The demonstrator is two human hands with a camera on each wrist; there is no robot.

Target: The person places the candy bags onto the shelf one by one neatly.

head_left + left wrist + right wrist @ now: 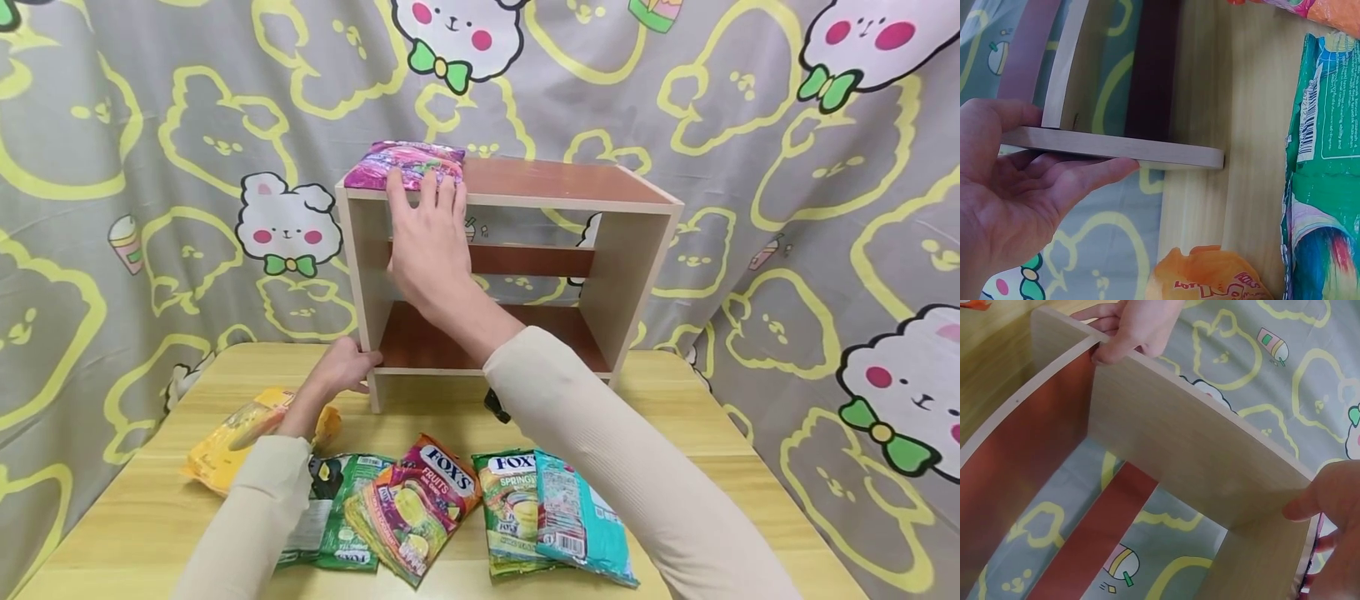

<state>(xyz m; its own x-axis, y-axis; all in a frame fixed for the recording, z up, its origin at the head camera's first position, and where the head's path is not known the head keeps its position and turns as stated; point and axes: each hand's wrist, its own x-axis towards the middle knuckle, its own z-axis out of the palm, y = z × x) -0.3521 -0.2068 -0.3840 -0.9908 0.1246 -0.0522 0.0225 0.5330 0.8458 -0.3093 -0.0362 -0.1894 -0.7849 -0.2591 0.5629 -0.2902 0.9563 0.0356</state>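
A small two-tier shelf (641, 275) with pale side panels and reddish-brown boards stands upright on the table. My left hand (341, 367) grips its left side panel near the lower board, the thumb at the front edge and the fingers along the outer face in the left wrist view. On the top board's left end lies a shiny purple candy bag (412, 158). My right hand (431, 242) reaches up to it, its extended fingertips resting on the bag's front part. In the right wrist view the right thumb (1300, 509) lies below the top board; the other fingers are partly hidden.
On the table (420, 417) in front lie a yellow-orange bag (232, 442), a green bag (352, 508), fanned Fox's fruit candy bags (416, 504), a Fox's spring candy bag (506, 500) and a turquoise bag (581, 517). A small black object (495, 406) sits under the shelf. A patterned curtain (202, 250) hangs behind.
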